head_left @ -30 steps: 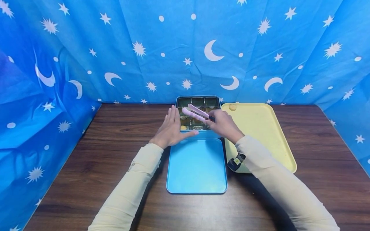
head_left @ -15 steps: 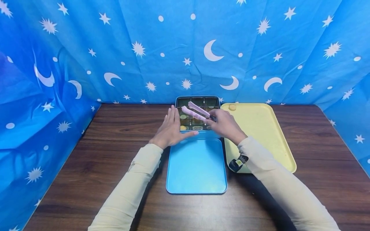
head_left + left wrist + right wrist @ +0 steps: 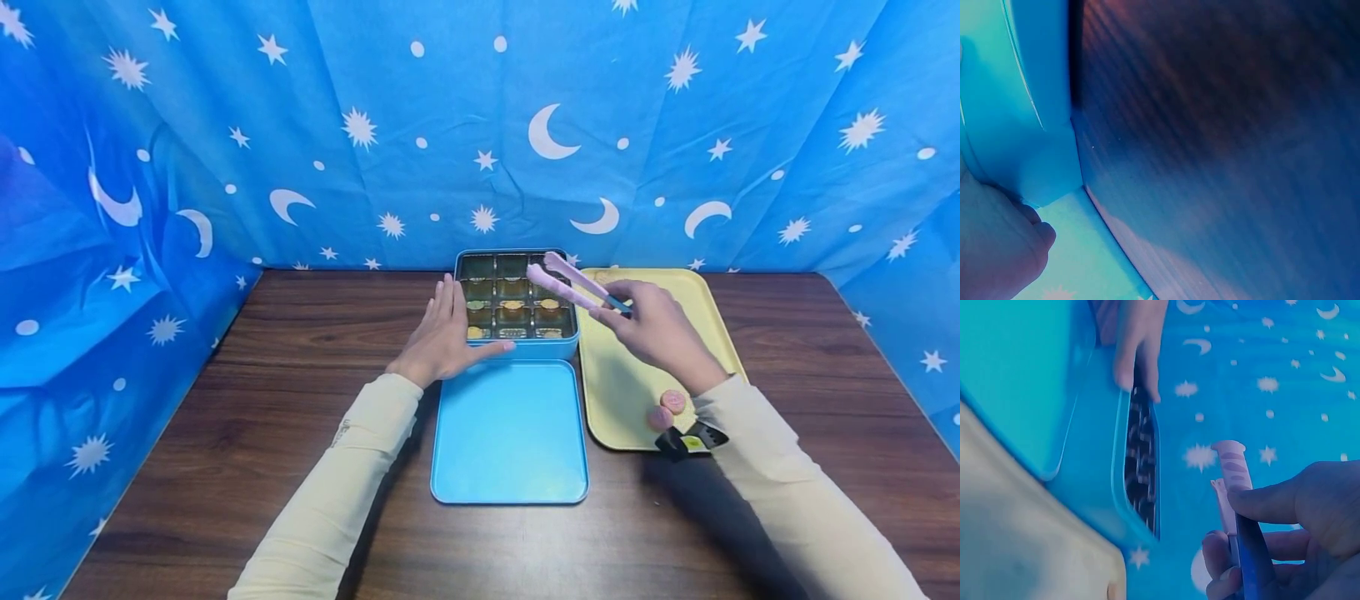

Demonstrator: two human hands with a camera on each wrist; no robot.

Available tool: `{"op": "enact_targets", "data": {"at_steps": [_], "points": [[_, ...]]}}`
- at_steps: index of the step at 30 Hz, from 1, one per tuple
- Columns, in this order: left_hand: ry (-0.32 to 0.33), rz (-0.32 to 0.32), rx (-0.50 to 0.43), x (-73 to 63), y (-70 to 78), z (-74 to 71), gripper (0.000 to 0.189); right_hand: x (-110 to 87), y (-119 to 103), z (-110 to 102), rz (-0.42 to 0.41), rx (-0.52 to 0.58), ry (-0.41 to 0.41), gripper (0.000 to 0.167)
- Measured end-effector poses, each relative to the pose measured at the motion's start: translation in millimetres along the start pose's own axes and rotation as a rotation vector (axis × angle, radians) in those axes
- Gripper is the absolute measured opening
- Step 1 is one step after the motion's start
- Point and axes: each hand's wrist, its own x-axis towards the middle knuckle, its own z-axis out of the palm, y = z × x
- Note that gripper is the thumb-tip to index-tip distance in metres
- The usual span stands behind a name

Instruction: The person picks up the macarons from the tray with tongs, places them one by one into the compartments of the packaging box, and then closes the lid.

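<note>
A blue tin (image 3: 558,348) with a divided clear insert stands against the backdrop. Small round biscuits, one green (image 3: 476,306) and the others yellow, such as the middle one (image 3: 512,305), lie in several of its nearer compartments. My left hand (image 3: 442,333) rests along the tin's left side, fingers straight, thumb stretched across its front edge. My right hand (image 3: 651,325) grips pink-tipped tongs (image 3: 562,289) over the tin's right edge and the tray. In the right wrist view, the tongs' tips (image 3: 1232,456) stand slightly apart, with nothing visible between them.
Right of the tin lies a pale yellow tray (image 3: 615,392); two pink round biscuits (image 3: 673,402) rest near its front, by my wrist strap. The blue lid (image 3: 510,433) lies in front of the tin on the wooden table (image 3: 300,333). A starry blue cloth (image 3: 465,183) hangs behind.
My right hand and the tongs have moved right, from over the tin's middle toward the tray. Compartments and pink biscuits hidden before now show. My left hand stays put.
</note>
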Motion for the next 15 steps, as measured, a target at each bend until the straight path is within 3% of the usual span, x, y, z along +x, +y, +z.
{"op": "enact_targets", "data": {"at_steps": [6, 15], "points": [[-0.007, -0.002, -0.005, -2.0, 0.8, -2.6, 0.134, -6.2, 27.8, -13.5, 0.028, -0.024, 0.057, 0.032], [-0.014, -0.003, 0.003, -1.5, 1.2, -2.2, 0.133, 2.3, 66.7, -11.2, 0.106, -0.069, 0.090, 0.036]]}}
